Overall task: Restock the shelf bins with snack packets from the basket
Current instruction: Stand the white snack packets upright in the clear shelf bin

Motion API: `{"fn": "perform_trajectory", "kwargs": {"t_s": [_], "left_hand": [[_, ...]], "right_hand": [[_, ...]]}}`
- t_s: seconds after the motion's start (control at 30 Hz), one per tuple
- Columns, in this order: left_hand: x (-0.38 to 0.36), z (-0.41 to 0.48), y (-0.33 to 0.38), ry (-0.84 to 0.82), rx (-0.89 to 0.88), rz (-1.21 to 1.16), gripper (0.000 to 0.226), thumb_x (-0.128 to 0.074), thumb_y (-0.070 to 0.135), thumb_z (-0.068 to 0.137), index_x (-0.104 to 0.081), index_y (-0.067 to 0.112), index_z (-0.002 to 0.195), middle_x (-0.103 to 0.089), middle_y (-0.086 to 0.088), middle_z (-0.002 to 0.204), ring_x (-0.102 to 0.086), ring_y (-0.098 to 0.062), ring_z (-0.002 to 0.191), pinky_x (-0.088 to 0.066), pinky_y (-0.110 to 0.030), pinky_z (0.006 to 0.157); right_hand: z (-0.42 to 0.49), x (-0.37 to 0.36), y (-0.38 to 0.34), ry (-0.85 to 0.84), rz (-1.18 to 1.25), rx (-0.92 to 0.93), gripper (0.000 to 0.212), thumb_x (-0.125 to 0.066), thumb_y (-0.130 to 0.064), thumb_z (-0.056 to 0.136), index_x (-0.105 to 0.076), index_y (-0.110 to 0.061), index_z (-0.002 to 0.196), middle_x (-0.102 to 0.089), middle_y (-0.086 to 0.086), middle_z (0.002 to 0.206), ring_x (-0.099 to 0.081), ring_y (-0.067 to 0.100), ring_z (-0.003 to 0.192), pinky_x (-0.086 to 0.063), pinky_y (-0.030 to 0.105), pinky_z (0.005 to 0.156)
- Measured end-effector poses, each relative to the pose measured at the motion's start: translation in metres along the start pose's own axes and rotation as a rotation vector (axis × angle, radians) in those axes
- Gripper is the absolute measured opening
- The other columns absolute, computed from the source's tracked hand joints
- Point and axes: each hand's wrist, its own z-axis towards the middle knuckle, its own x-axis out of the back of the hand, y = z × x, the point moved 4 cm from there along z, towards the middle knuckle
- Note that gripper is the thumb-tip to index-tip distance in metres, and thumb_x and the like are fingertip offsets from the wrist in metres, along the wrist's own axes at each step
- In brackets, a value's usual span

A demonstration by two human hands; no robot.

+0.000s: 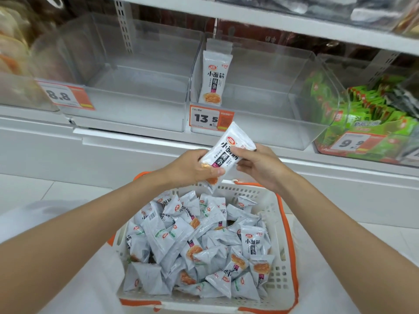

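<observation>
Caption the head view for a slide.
The left hand and right hand hold one white snack packet above the basket of packets, facing the clear bin.

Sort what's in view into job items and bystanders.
Job: held packet, gripped by left hand and right hand; basket of packets; empty bin behind the 13.5 tag.
Bystanders: green packets; 8.8 tag.

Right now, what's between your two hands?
A white snack packet. The left hand and the right hand both hold it above the basket, as the head view shows.
</observation>
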Motion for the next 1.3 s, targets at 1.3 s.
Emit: {"fn": "perform_trajectory", "kwargs": {"t_s": [1.3], "left_hand": [[0.155,0.177,0.125,0.589,-0.081,0.867,0.009,-0.074,0.027,0.085,-0.072,0.023,0.093,-0.06,0.003,0.104,-0.061,-0.023,0.099,-0.048,-0.03,0.08]], "right_hand": [[0.175,-0.005,-0.11,0.192,-0.68,0.244,0.069,-0.087,-0.029,0.07,-0.043,-0.011,0.119,-0.059,-0.003,0.107,-0.061,0.016,0.097,-0.049,0.024,0.07]]}}
